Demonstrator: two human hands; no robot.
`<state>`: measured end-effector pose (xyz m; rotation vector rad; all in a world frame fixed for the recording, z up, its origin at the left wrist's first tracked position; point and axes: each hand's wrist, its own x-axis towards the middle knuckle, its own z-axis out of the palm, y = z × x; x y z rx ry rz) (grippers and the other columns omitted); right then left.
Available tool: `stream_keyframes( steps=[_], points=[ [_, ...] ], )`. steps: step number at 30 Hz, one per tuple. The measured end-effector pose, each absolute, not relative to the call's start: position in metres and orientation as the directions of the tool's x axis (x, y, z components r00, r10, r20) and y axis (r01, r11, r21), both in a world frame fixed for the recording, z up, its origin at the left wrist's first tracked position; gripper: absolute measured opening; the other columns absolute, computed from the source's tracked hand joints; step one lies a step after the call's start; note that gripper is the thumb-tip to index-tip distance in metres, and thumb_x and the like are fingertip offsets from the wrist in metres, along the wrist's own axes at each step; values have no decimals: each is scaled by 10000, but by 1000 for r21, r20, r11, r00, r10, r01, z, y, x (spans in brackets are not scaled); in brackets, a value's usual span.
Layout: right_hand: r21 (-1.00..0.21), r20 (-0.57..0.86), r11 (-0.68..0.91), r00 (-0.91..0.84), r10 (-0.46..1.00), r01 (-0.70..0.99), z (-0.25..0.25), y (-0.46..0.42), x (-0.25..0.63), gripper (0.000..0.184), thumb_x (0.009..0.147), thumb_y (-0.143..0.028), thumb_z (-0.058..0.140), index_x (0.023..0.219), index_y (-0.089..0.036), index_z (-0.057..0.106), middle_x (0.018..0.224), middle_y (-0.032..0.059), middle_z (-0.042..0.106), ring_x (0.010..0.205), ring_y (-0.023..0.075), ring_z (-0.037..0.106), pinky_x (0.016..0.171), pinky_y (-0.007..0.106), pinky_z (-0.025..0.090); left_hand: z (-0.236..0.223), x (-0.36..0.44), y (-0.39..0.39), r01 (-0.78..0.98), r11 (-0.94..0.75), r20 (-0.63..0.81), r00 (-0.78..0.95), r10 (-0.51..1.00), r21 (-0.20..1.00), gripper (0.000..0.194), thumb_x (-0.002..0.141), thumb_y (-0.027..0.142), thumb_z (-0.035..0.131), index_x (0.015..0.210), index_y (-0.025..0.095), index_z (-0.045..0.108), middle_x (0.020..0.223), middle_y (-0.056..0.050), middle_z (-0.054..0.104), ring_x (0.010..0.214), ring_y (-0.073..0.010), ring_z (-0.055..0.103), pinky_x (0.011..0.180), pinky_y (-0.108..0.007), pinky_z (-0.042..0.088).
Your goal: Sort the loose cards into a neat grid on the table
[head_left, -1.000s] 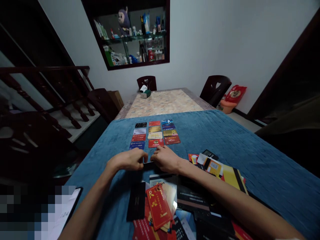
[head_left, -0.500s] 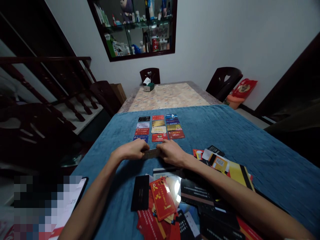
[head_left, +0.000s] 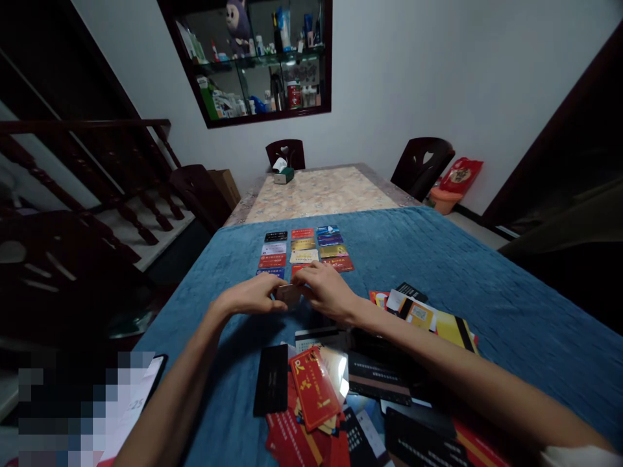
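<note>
My left hand (head_left: 254, 294) and my right hand (head_left: 327, 292) meet over the blue cloth, both closed on a pale card (head_left: 291, 295) held between them, tilted. Just beyond lie cards in three columns. The left column has a black card (head_left: 276, 237), a silver card (head_left: 274, 248), a red card (head_left: 271, 261) and a blue card (head_left: 267, 274). A cream card (head_left: 304, 257) lies in the middle column; my right fingers partly cover the red card below it. On the right, a gold card (head_left: 333, 250) lies above another red card (head_left: 339, 263).
A loose pile holds a red card (head_left: 316, 388) and a black card (head_left: 271, 379) near me. More cards, including a yellow one (head_left: 453, 329), lie under and beside my right forearm. A phone (head_left: 134, 405) is at left. A tissue box (head_left: 283, 175) stands at the far end.
My right hand has shifted left, closer to my left hand, and its fingers now overlap the middle red card. The held card shows more of its face. The camera view has moved slightly.
</note>
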<state>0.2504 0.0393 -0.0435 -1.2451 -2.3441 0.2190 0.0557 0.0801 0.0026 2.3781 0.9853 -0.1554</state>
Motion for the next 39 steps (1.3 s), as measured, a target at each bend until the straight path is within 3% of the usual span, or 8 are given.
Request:
stream_keyframes(
  steps=[6, 14, 21, 29, 39],
  points=[
    [-111, 361, 633, -563, 744, 766, -28, 42, 247, 182, 957, -278, 566, 1091, -204, 664, 1031, 79, 691, 997, 234, 478, 799, 347, 295, 14, 51, 80, 627, -588, -243, 761, 601, 510, 231, 748, 333, 607, 844, 130, 662, 787, -6, 663, 727, -158, 539, 644, -229, 389],
    [40, 316, 682, -656, 685, 731, -19, 53, 231, 233, 1003, -323, 491, 1038, -186, 677, 1000, 92, 722, 1029, 255, 470, 849, 397, 302, 6, 44, 89, 578, -516, -166, 752, 638, 633, 294, 762, 305, 596, 971, 111, 670, 934, -46, 700, 855, -200, 597, 763, -272, 463],
    [16, 340, 700, -662, 668, 714, -32, 61, 225, 206, 1002, -299, 492, 1077, -173, 636, 1064, 96, 719, 1046, 246, 491, 859, 383, 311, 0, 42, 90, 544, -435, -152, 732, 664, 718, 290, 701, 237, 581, 970, 132, 602, 937, -43, 667, 873, -191, 588, 763, -276, 479],
    [-71, 255, 604, -571, 780, 794, -58, 52, 238, 350, 907, -158, 559, 1256, -150, 533, 1109, 118, 696, 1073, 259, 543, 852, 360, 336, -7, 39, 94, 697, -549, -181, 680, 711, 462, 93, 611, 189, 494, 701, 166, 496, 655, 29, 488, 641, -129, 430, 569, -235, 301],
    [-42, 310, 591, -552, 774, 805, -65, 53, 248, 226, 972, -210, 494, 1180, -197, 581, 1081, 87, 694, 1023, 233, 531, 816, 351, 298, -15, 43, 96, 694, -554, -175, 682, 710, 459, 101, 622, 208, 495, 716, 173, 489, 663, 32, 483, 647, -133, 425, 584, -247, 295]
  ],
)
